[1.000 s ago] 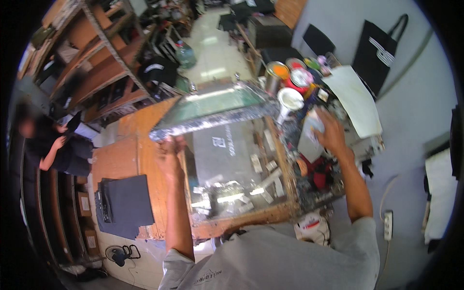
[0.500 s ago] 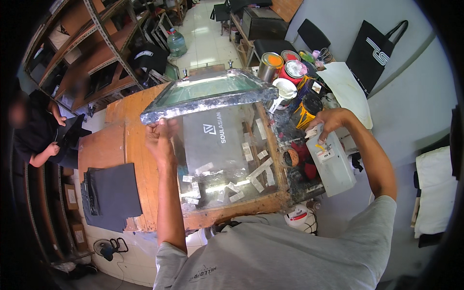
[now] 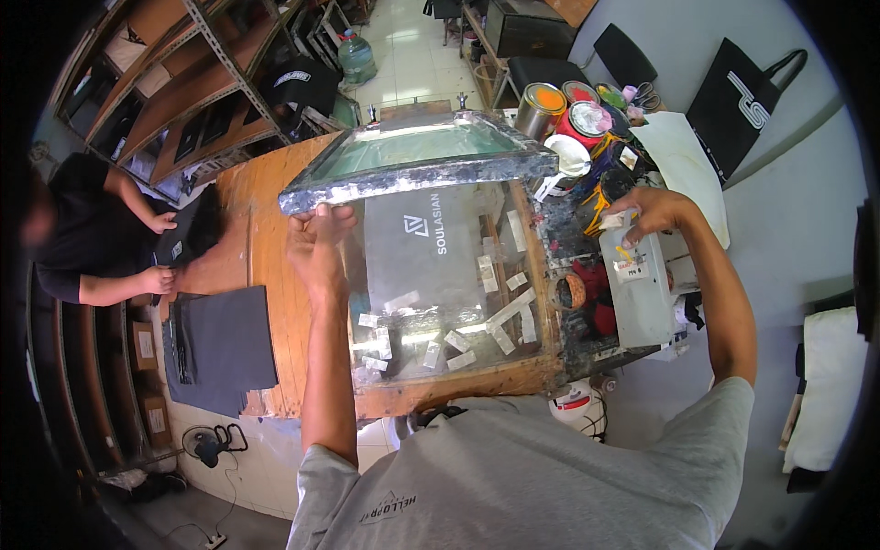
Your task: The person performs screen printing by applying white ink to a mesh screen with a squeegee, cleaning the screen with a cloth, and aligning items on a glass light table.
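My left hand (image 3: 318,243) is closed on the near edge of a screen-printing frame (image 3: 417,183), holding it tilted up; its far side meets hinge clamps (image 3: 417,110). Under the raised frame, a grey piece with a white print (image 3: 422,252) lies flat on a glossy board (image 3: 417,362) dotted with several pale tape strips (image 3: 460,359). My right hand (image 3: 646,215) grips the top of a translucent white plastic jug (image 3: 642,298), beside the paint-stained side stand. The jug's underside is hidden, so I cannot tell whether it rests on anything.
Several paint cans (image 3: 543,105) and an open white tub (image 3: 566,160) crowd the stand's far end. A stack of black sheets (image 3: 225,339) lies on the wooden table (image 3: 266,220), left. Another person (image 3: 92,220) handles a black bag (image 3: 188,229) there. Shelves (image 3: 197,82) stand far left.
The view has shifted slightly, with both my hands keeping their holds. At left, the other person has leaned in and brought the black bag onto the table's edge.
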Demonstrator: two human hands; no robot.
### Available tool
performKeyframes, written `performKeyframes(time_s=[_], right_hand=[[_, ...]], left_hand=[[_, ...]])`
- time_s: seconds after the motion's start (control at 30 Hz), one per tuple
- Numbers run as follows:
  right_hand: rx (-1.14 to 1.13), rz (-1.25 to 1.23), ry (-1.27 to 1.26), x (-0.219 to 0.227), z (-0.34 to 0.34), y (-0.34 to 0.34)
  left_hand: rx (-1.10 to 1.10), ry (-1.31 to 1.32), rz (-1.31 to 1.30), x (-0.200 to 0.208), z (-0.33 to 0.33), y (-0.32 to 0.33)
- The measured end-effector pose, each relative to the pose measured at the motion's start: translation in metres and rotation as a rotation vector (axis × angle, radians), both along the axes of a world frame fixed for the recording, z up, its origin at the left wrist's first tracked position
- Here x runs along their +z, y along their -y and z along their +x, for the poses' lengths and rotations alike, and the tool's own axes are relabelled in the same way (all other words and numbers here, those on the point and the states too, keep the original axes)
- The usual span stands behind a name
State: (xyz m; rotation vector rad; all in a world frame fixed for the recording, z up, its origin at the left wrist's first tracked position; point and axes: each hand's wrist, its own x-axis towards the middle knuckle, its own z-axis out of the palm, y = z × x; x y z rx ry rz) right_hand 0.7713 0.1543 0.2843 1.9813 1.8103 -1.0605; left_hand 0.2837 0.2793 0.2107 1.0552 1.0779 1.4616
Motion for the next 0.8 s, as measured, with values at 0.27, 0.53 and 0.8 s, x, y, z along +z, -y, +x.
performKeyframes(time_s=[0.27, 0.53, 0.8], right_hand=[[-0.115, 0.651, 0.040, 0.000, -0.027, 0.016], [-0.282, 1.102, 0.154, -0.102, -0.019, 0.054], [-0.430, 1.324, 0.157, -0.128, -0.016, 0.071]], left_hand=[[0.013, -0.051, 0.000, -0.002, -0.001, -0.001], [0.026, 0.025, 0.037, -0.004, 0.004, -0.013], [0.029, 0.005, 0.033, -0.005, 0.002, -0.021]])
